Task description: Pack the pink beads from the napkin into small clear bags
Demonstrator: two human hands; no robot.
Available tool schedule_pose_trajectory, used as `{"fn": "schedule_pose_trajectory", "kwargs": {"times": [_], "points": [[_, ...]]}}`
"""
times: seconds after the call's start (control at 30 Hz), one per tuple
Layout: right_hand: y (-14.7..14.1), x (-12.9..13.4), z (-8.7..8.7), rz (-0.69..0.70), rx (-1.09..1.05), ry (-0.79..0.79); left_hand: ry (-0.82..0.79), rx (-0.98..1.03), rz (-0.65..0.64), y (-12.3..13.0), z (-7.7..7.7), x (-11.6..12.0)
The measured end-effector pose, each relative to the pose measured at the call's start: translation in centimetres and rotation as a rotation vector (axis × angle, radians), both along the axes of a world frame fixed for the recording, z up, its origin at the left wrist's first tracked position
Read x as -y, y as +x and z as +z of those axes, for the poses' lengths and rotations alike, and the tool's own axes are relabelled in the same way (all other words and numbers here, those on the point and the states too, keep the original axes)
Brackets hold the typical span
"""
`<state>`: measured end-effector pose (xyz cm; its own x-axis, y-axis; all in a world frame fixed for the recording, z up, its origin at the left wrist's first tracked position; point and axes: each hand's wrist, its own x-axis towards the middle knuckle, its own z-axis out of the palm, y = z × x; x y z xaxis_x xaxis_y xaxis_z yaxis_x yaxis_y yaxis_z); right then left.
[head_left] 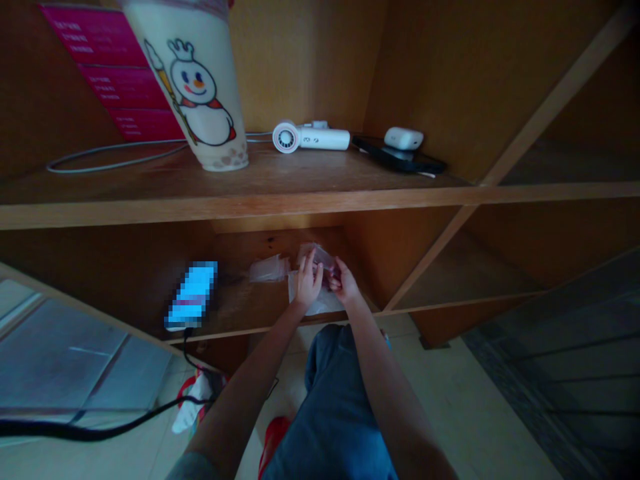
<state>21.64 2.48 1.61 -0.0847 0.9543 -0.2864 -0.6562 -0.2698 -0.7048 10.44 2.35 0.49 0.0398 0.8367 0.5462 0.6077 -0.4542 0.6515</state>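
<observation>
In the lower cubby, my left hand (309,280) lies with its fingers stretched out over a small clear plastic packet (321,255). My right hand (345,281) has its fingers curled in at the packet's right edge, pinching it. What the packet holds is too dim to make out. Under both hands, a larger translucent plastic bag (325,304) is spread at the shelf's front edge. Just left of my left hand rests a stack of clear plastic packets (269,269), apart from my fingers.
A phone (193,293) with a lit screen lies left, a black cable (186,350) hanging from it. On the upper shelf (300,175) stand a milk tea cup (205,87), a white handheld fan (313,138), a white earbud case (404,138) and a pink box (120,87). Wooden dividers (430,257) flank the cubby.
</observation>
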Motion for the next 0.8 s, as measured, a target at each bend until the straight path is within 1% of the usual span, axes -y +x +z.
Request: {"fn": "schedule_pose_trajectory", "kwargs": {"times": [0.07,0.13,0.23,0.33,0.43,0.53,0.63,0.8], "points": [[0.0,0.0,0.0,-0.015,0.006,-0.009,-0.002,0.025,0.029,-0.1,0.1,-0.1],[0.1,0.0,0.0,-0.073,0.025,-0.012,-0.015,0.049,0.060,-0.1,0.2,-0.1],[0.1,-0.2,0.0,-0.255,0.109,-0.005,-0.035,0.084,0.090,-0.1,0.4,0.0],[0.1,-0.5,-0.3,-0.444,0.265,0.060,-0.026,0.124,0.097,-0.1,0.5,0.1],[-0.2,-1.0,-0.8,-0.543,0.463,0.176,-0.013,0.151,0.114,-0.1,0.6,0.1],[-0.8,-1.4,-1.1,-0.581,0.661,0.278,-0.024,0.174,0.113,-0.1,0.6,0.2],[-1.6,-1.6,-1.1,-0.570,0.803,0.321,-0.032,0.195,0.093,-0.1,0.7,0.2],[-2.6,-1.7,-1.0,-0.518,0.870,0.334,-0.023,0.184,0.087,-0.3,0.6,-0.1]]}}
